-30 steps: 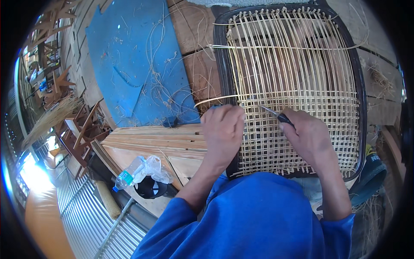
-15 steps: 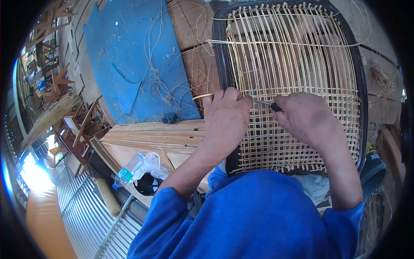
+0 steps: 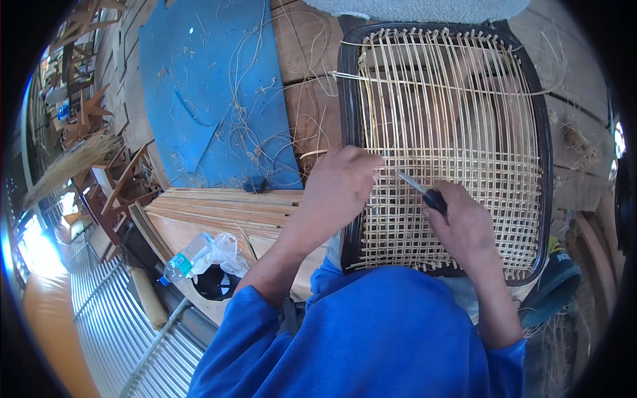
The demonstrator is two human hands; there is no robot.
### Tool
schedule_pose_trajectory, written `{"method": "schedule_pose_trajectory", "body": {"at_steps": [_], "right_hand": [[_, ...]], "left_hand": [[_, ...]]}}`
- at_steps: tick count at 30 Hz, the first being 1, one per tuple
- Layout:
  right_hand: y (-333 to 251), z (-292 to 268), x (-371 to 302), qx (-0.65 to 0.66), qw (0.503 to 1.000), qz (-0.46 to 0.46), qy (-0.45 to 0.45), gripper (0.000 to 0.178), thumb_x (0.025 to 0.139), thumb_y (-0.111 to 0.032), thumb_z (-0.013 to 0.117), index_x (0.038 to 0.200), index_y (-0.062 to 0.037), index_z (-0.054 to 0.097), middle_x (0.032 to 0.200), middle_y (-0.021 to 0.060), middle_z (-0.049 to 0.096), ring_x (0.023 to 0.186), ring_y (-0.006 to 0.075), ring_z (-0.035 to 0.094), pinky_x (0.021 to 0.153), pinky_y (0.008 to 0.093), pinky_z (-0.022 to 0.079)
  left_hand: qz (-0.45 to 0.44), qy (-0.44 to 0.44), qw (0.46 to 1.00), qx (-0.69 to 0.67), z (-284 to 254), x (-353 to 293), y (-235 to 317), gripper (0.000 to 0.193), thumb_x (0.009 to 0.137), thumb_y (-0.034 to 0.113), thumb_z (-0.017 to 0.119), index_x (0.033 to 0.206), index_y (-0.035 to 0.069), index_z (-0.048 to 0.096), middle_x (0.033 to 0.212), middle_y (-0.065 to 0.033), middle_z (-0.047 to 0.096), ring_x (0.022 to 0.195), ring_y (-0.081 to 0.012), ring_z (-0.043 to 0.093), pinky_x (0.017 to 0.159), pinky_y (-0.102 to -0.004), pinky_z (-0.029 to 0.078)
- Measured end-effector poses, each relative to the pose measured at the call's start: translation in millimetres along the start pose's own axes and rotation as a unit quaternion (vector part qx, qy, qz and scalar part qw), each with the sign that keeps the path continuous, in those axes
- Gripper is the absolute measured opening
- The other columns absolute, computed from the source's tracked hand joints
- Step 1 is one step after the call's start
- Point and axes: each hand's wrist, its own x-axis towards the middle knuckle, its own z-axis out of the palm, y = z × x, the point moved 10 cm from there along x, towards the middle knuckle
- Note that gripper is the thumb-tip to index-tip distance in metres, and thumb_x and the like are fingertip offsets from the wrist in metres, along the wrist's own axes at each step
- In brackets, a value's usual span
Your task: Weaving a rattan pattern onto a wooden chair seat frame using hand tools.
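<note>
A dark oval-cornered frame [image 3: 350, 132] lies before me, strung with pale cane strands. Its near part is a tight woven cane grid [image 3: 411, 229]; toward the far end, lengthwise strands [image 3: 424, 113] run without close cross weaving. My left hand [image 3: 342, 189] is closed at the frame's left edge, pinching a cane strip [image 3: 313, 154] whose loose end sticks out to the left. My right hand [image 3: 464, 222] grips a small black-handled knife [image 3: 434, 200]. Its narrow metal blade points up and left, just over the weave and apart from my left fingertips.
Left of the frame lies a blue sheet [image 3: 219, 99] littered with loose strands. Nearer are stacked wooden slats [image 3: 219, 211], a plastic bottle [image 3: 179, 265] and a crumpled plastic bag [image 3: 229, 255]. A pale fluffy cloth [image 3: 418, 8] touches the far end. Wooden pieces stand at far left.
My right hand has drawn the knife back toward me, off the row of weave at my left fingers. My left hand stays at the left edge. The view has shifted slightly.
</note>
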Motion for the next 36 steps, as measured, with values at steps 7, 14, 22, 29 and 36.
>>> {"method": "schedule_pose_trajectory", "body": {"at_steps": [7, 14, 22, 29, 36], "right_hand": [[18, 10, -12, 0.127, 0.982, 0.142, -0.012, 0.035, 0.082, -0.018, 0.062, 0.114, -0.0076, 0.050, 0.083, 0.0180, 0.061, 0.075, 0.0327, 0.062, 0.065, 0.0391, 0.049], [4, 12, 1, 0.027, 0.995, 0.096, 0.016, 0.033, 0.087, -0.022, 0.053, 0.115, -0.0048, 0.052, 0.087, 0.0186, 0.061, 0.077, 0.0344, 0.061, 0.067, 0.0422, 0.049], [2, 30, -8, 0.048, 0.989, 0.136, 0.026, 0.036, 0.089, -0.023, 0.050, 0.120, -0.0067, 0.046, 0.089, 0.0186, 0.059, 0.073, 0.0362, 0.060, 0.067, 0.0446, 0.049], [6, 12, 6, 0.059, 0.987, 0.143, 0.036, 0.032, 0.088, -0.022, 0.049, 0.116, -0.0063, 0.051, 0.090, 0.0189, 0.059, 0.076, 0.0358, 0.060, 0.069, 0.0444, 0.048], [4, 22, 6, 0.031, 0.988, 0.143, 0.056, 0.034, 0.087, -0.021, 0.052, 0.118, -0.0060, 0.052, 0.088, 0.0171, 0.061, 0.076, 0.0338, 0.061, 0.067, 0.0420, 0.050]], "left_hand": [[-0.061, 0.117, 0.981, -0.141, -41, 26, -7, 0.020, 0.082, 0.007, 0.059, 0.101, 0.003, 0.061, 0.090, -0.0093, 0.061, 0.081, -0.0185, 0.060, 0.071, -0.0274, 0.047], [0.036, 0.096, 0.986, 0.130, -2, 49, 2, 0.035, 0.078, 0.015, 0.062, 0.111, 0.005, 0.056, 0.122, -0.0132, 0.047, 0.116, -0.0342, 0.041, 0.097, -0.0428, 0.034], [-0.037, 0.069, 0.997, -0.002, 20, 56, -37, 0.055, 0.076, 0.018, 0.066, 0.124, 0.005, 0.045, 0.136, -0.0185, 0.030, 0.128, -0.0354, 0.027, 0.104, -0.0425, 0.027], [-0.071, 0.029, 0.996, 0.048, 24, 61, -31, 0.070, 0.072, 0.028, 0.070, 0.129, 0.002, 0.040, 0.139, -0.0198, 0.026, 0.128, -0.0390, 0.026, 0.105, -0.0434, 0.026], [-0.061, 0.031, 0.994, 0.080, 26, 60, -33, 0.074, 0.069, 0.029, 0.071, 0.130, 0.002, 0.039, 0.139, -0.0207, 0.026, 0.127, -0.0400, 0.026, 0.105, -0.0441, 0.025]]}}
